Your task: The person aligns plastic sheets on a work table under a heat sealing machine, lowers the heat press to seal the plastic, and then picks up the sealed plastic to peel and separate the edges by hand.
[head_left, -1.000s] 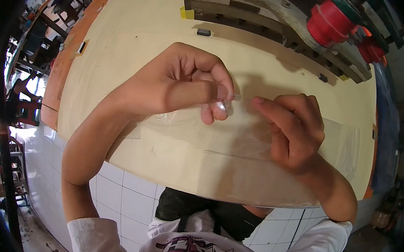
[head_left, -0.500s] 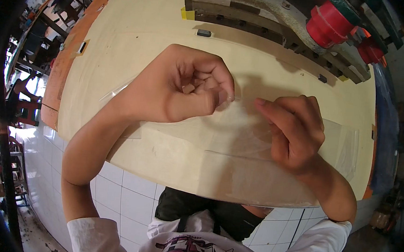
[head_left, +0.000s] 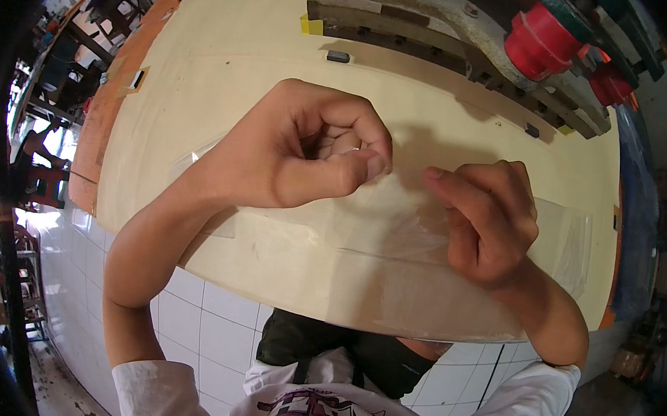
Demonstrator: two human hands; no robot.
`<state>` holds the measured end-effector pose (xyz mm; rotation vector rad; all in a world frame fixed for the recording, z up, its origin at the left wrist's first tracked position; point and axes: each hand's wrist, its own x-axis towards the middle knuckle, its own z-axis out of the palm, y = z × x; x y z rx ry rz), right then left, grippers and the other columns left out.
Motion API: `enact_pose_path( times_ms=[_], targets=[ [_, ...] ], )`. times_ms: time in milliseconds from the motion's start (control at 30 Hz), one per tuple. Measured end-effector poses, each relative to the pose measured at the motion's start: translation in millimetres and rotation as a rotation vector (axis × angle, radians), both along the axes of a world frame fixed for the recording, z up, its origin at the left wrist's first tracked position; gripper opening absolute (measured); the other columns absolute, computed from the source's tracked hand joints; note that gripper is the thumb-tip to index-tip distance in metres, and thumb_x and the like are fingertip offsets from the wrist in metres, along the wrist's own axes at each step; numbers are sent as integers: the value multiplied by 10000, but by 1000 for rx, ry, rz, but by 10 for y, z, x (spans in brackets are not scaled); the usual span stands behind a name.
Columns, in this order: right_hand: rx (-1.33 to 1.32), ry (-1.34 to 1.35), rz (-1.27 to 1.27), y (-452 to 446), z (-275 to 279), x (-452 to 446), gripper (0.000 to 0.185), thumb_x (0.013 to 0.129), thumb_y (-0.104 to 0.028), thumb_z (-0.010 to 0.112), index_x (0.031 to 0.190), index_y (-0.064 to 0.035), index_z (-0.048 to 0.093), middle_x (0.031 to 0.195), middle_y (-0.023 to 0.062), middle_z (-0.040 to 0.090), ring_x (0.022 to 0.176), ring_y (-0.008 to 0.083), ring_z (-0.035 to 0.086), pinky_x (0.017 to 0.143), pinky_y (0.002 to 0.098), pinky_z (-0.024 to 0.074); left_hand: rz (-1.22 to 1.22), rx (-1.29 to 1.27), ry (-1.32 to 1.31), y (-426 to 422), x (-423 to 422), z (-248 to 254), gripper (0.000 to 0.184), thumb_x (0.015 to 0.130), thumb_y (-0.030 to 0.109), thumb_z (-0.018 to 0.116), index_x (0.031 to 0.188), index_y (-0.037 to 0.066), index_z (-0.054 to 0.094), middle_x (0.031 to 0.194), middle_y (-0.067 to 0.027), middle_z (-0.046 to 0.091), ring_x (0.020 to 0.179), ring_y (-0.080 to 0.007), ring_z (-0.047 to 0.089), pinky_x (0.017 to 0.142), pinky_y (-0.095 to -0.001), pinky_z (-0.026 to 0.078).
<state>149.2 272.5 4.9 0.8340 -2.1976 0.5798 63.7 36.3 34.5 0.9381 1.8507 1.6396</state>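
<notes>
My left hand is closed in a pinch above the table, thumb pressed to the index finger. A thin, shiny edge of a clear plastic sheet seems to run up to its fingertips. To the right, my right hand is curled, its index finger bent toward the left hand; anything inside it is hidden. The plastic lies under and between both hands, reaching the table's near edge. More clear plastic shows beneath my left wrist.
A heavy machine bar with red round parts spans the back of the cream-covered table. Small dark blocks sit in front of it. Blue sheeting hangs at the right. Stools stand at the left.
My left hand has shifted slightly right and down, and its fingers have rolled a little. My right hand has hardly moved.
</notes>
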Motion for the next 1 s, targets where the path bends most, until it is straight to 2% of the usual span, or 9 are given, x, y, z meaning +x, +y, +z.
enact_pose_path(
  times_ms=[333, 467, 633, 833, 1000],
  targets=[
    [-16, -6, -11, -1, 0, 8, 428, 642, -3, 633, 1054, -93, 704, 785, 40, 595, 644, 205, 545, 600, 355, 394, 2, 3, -78, -10, 2, 18, 89, 840, 57, 599, 867, -24, 624, 731, -4, 595, 612, -29, 478, 528, -189, 356],
    [-8, -10, -15, 2, -7, 11, 434, 637, 1, 633, 1055, -92, 704, 786, 41, 596, 650, 207, 548, 604, 357, 397, -1, 14, -30, -5, -12, 10, 100, 851, 75, 605, 868, -22, 624, 735, -1, 595, 609, -29, 478, 523, -191, 354],
    [-33, -19, -2, 0, 1, 13, 446, 635, 6, 635, 1065, -92, 694, 795, 37, 596, 648, 211, 547, 605, 356, 398, -5, -7, -86, 4, -25, 16, 140, 876, 110, 609, 905, -24, 641, 760, 2, 610, 655, -32, 500, 564, -191, 377],
    [-11, 4, -1, 1, -5, 9, 451, 635, 15, 632, 1071, -85, 687, 807, 42, 599, 650, 212, 546, 608, 359, 397, -73, -93, 13, -38, -98, -65, 180, 868, 85, 604, 977, -38, 676, 816, -14, 653, 694, -46, 528, 582, -203, 394],
    [-31, 4, 13, 12, -17, -4, 438, 645, 15, 629, 1069, -77, 685, 808, 43, 598, 643, 213, 544, 602, 360, 390, -48, -133, 34, -31, -79, -50, 160, 856, 69, 597, 937, -31, 691, 785, -10, 654, 686, -43, 530, 575, -202, 390]
  ],
)
